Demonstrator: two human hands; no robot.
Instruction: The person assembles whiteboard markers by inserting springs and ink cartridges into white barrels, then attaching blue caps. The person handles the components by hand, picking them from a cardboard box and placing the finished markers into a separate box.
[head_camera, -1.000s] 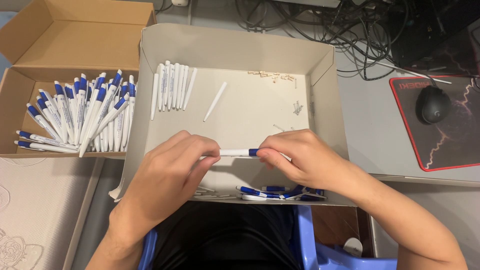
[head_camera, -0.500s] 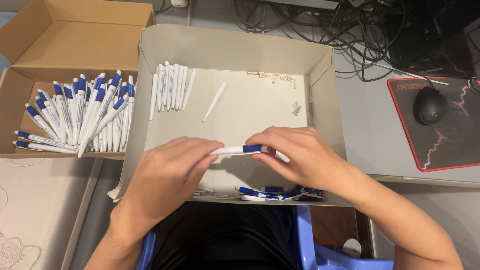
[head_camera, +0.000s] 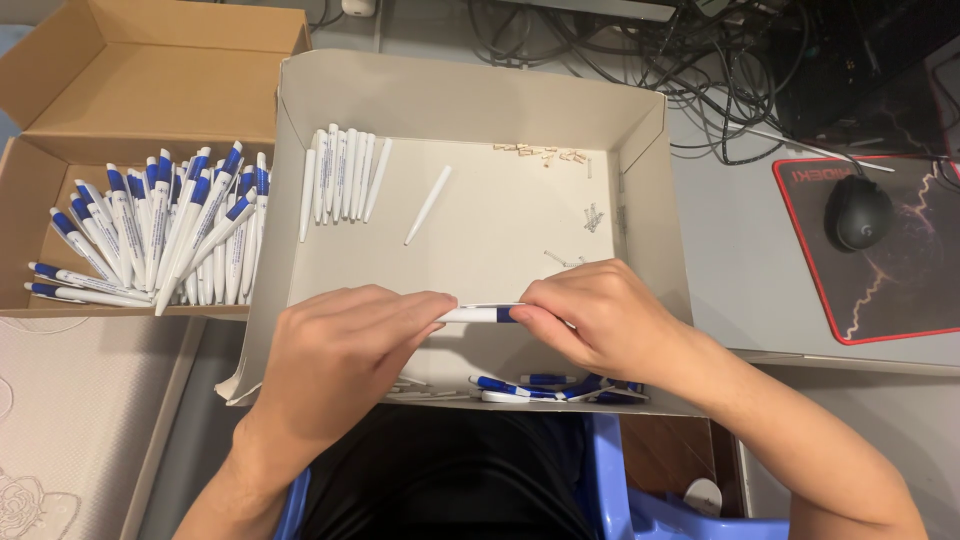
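Lower centre of the frame: one white pen with a blue end (head_camera: 481, 314), held level over the near part of a shallow cardboard tray (head_camera: 470, 100). The left hand (head_camera: 345, 360) has its fingers curled closed around the white barrel, and the right hand (head_camera: 590, 320) pinches the blue end between thumb and fingertips; only a short stretch of the pen shows between them. Compared with half a second ago, the two hands sit closer together and less of the pen is visible, with the blue part now almost covered by the right fingers; a second ago the gap was wider still. Everything else lies as it did before. Inside the tray, upper left: a row of white pen barrels (head_camera: 342, 178) lying side by side, and just right of them a single white barrel (head_camera: 428, 205) on a slant, apart from the row. Upper right of the tray floor: a scatter of small pale parts (head_camera: 540, 153), with a few thin metal pieces (head_camera: 594, 216) below them near the right wall. Along the tray's near wall, below the hands: several blue and white pen pieces (head_camera: 530, 388). Left of the frame: an open cardboard box (head_camera: 150, 60) holding a heap of assembled white and blue pens (head_camera: 160, 230). Right edge: a black computer mouse (head_camera: 858, 213) on a dark red-edged mouse pad (head_camera: 900, 290), with a tangle of black cables (head_camera: 700, 70) above.
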